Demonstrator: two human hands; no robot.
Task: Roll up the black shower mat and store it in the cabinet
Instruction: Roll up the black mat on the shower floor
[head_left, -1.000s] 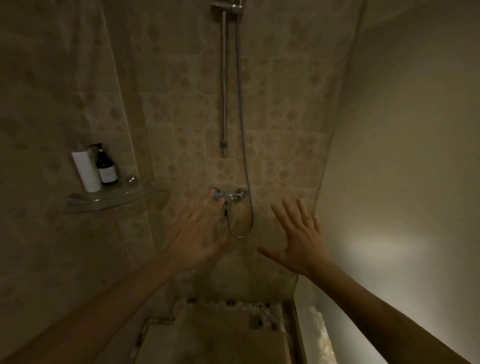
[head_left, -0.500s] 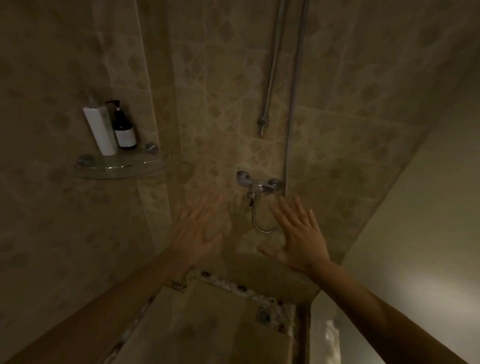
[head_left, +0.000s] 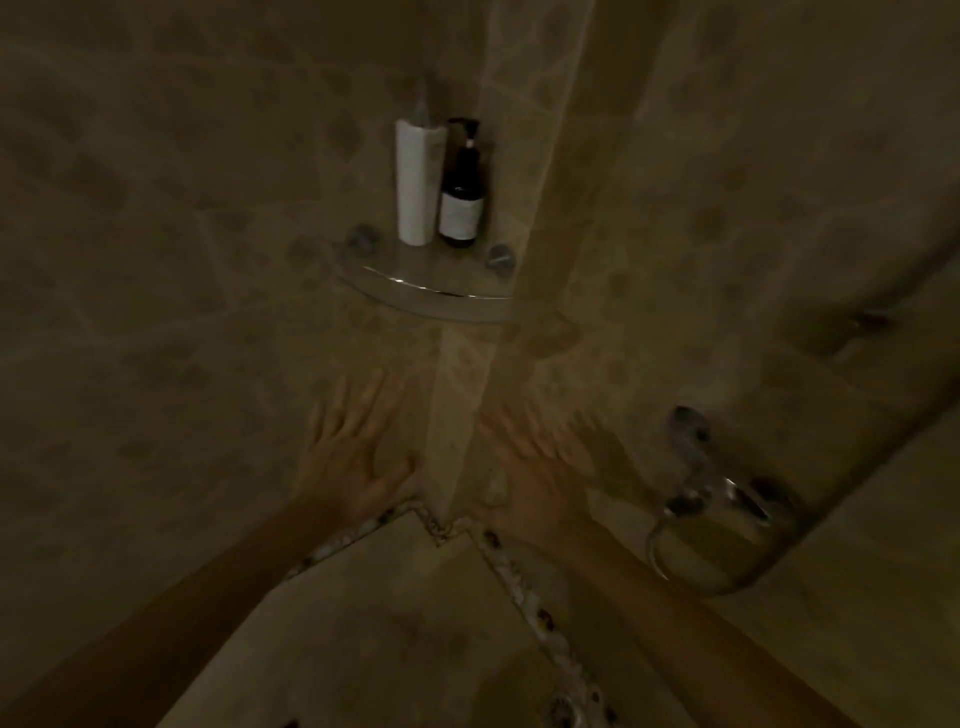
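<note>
1. We're looking into a dim tiled shower corner (head_left: 457, 415), beige patterned wall tiles on both sides, everything in low brownish light.
2. Down below, the shower floor (head_left: 395, 639) is pale, edged with a border of pebbles (head_left: 524, 587) that runs along the base of the walls.
3. Right of the corner, a chrome shower mixer (head_left: 696, 467) sits on the wall with its hose (head_left: 655, 551) looping beneath it — motion blur smears both.
4. The left hand (head_left: 358, 467) is flat out in front of the left wall, fingers (head_left: 363, 400) spread wide, holding nothing.
5. The right hand (head_left: 535, 483) is out by the right wall, fingers (head_left: 524, 421) splayed and empty too — heavily blurred, so whether either palm touches the tile is impossible to tell.
6. Both forearms run off the bottom edge of the view.
7. A round metal drain (head_left: 566, 709) is cut off at the bottom edge, hard to make out.
8. The black shower mat shows nowhere in this view, and neither does the cabinet.
9. Up in the corner, a glass corner shelf (head_left: 431, 291) on two chrome mounts carries two containers: a tall white bottle (head_left: 415, 187) on the left and a dark pump bottle (head_left: 462, 197) with a pale label just beside it, both upright.
10. The label's writing is too small and dim to read.
</note>
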